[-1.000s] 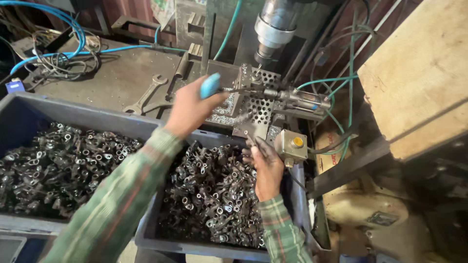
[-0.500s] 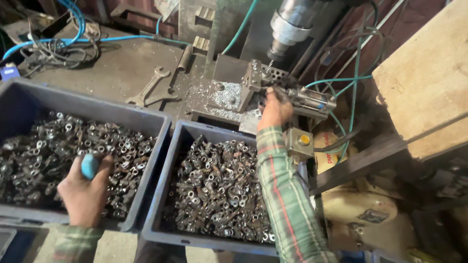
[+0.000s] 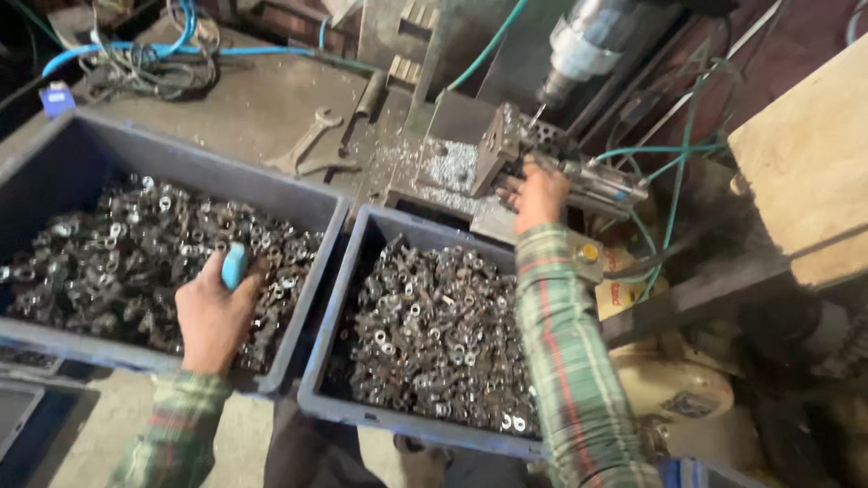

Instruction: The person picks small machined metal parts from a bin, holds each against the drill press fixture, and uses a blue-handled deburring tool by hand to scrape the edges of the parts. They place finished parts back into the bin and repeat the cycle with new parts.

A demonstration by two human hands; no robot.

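Observation:
My left hand (image 3: 215,312) reaches into the left grey bin (image 3: 298,298), which is full of small metal parts (image 3: 117,262). A blue cover sits on one of its fingers, and its fingers rest on the pile; whether it grips a part is hidden. My right hand (image 3: 535,192) is up at the metal fixture (image 3: 500,145) under the drill head (image 3: 588,41), fingers closed against the clamp. The right grey bin (image 3: 389,411) of similar metal parts (image 3: 434,330) lies below that arm.
A wrench (image 3: 306,143) lies on the dirty steel bench behind the bins. Blue and green hoses (image 3: 669,172) and tangled cables run across the back. A wooden board (image 3: 809,163) stands at the right. Metal shavings (image 3: 448,167) cover the machine table.
My left hand came down from the machine into the left bin. My right hand rose from the right bin to the fixture and stays there.

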